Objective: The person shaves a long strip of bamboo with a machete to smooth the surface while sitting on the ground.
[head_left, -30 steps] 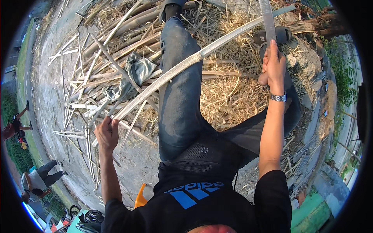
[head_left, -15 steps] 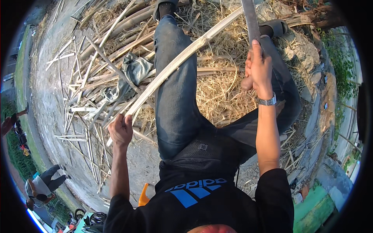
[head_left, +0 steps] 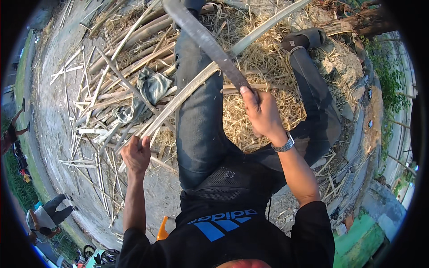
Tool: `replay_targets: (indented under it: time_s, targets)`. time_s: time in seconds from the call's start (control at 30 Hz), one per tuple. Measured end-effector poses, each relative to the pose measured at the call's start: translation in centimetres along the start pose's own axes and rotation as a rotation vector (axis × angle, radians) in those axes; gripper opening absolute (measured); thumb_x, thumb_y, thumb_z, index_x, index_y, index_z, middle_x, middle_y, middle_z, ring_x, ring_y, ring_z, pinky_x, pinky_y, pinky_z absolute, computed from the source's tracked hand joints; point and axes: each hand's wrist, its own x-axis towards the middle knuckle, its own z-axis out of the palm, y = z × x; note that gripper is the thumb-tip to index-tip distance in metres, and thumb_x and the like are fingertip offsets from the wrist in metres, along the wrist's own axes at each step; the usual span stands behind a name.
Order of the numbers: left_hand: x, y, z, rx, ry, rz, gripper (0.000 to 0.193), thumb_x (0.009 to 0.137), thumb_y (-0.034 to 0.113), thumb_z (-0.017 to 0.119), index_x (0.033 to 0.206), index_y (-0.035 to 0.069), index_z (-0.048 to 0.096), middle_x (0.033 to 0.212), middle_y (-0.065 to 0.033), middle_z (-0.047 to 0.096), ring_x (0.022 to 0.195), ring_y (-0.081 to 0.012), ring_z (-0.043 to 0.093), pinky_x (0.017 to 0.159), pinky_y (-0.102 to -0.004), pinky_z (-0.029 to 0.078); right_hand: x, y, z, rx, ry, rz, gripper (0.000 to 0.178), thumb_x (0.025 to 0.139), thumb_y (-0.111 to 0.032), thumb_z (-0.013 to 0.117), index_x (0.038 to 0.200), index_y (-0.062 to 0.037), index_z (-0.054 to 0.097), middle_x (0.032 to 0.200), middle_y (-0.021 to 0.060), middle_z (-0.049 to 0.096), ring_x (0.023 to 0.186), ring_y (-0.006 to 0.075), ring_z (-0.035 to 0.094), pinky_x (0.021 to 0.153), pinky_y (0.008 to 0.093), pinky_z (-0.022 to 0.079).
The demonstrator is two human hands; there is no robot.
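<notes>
My left hand (head_left: 136,155) is closed round the near end of a long pale wooden strip, which looks like split bamboo (head_left: 190,88). The strip slants across my left thigh and up to the far right. In my right hand (head_left: 264,113) is the handle of a machete (head_left: 203,42), mostly covered by my fingers. Its long grey blade points to the far left and crosses over the strip beyond my thigh. Whether the edge touches the strip I cannot tell. Thin shavings (head_left: 250,120) lie between my legs.
Bamboo poles and split strips (head_left: 134,62) lie piled at the left, with a grey-green cloth (head_left: 154,85) on them. A rock (head_left: 344,71) is beyond my right leg. Something orange (head_left: 163,228) lies by my left side. A person (head_left: 47,216) is off at the lower left.
My right hand has swung left and nearer, turning the machete blade from upright to slanting left across the strip. The strip's far end has shifted right; my left hand keeps its grip.
</notes>
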Motion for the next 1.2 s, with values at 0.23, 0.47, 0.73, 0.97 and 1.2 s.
replay_targets:
  time_s: [0.23,0.47,0.73,0.97,1.2]
  targets:
    - [0.4,0.1,0.4,0.040,0.008,0.060,0.046,0.095,0.035,0.073,0.069,0.008,0.045,0.054,-0.0111,0.050,0.045,-0.0333,0.052,0.046,-0.0404,0.041,4.7,-0.1,-5.2,0.138,0.321,0.143,0.060,0.105,-0.051,0.052,0.062,-0.0086,0.054,0.046,-0.0028,0.048,0.038,0.0110,0.044,0.038,0.0317,0.031]
    - [-0.6,-1.7,-1.2,0.081,-0.003,0.033,0.051,0.093,0.040,0.075,0.066,0.009,0.045,0.051,-0.0096,0.051,0.043,-0.0335,0.054,0.046,-0.0419,0.042,2.8,-0.5,-4.8,0.087,0.206,0.113,0.058,0.105,-0.049,0.054,0.064,-0.0075,0.055,0.049,-0.0023,0.048,0.040,0.0093,0.046,0.039,0.0305,0.033]
    - [-0.7,-1.3,-1.4,0.091,0.044,0.056,0.051,0.093,0.040,0.075,0.065,0.009,0.044,0.050,-0.0098,0.048,0.041,-0.0329,0.049,0.044,-0.0397,0.039,1.2,-0.1,-3.1,-0.023,0.106,-0.002,0.060,0.105,-0.050,0.053,0.062,-0.0082,0.055,0.048,-0.0027,0.047,0.042,0.0088,0.047,0.041,0.0306,0.034]
    - [-0.7,-0.9,-2.5,0.133,-0.008,0.036,0.046,0.092,0.035,0.075,0.065,0.009,0.049,0.051,-0.0115,0.051,0.046,-0.0335,0.056,0.047,-0.0424,0.045,-0.2,0.3,-4.1,0.165,0.014,0.287,0.053,0.106,-0.045,0.053,0.066,-0.0089,0.052,0.050,-0.0042,0.048,0.039,0.0068,0.046,0.038,0.0269,0.037]
    - [0.2,0.5,-0.8,0.040,-0.007,-0.029,0.048,0.094,0.035,0.074,0.065,0.009,0.045,0.049,-0.0106,0.047,0.042,-0.0312,0.050,0.045,-0.0411,0.040,-2.4,-1.5,-0.6,0.319,0.021,0.247,0.052,0.105,-0.051,0.053,0.071,-0.0107,0.049,0.052,-0.0071,0.040,0.040,0.0033,0.040,0.036,0.0229,0.031]
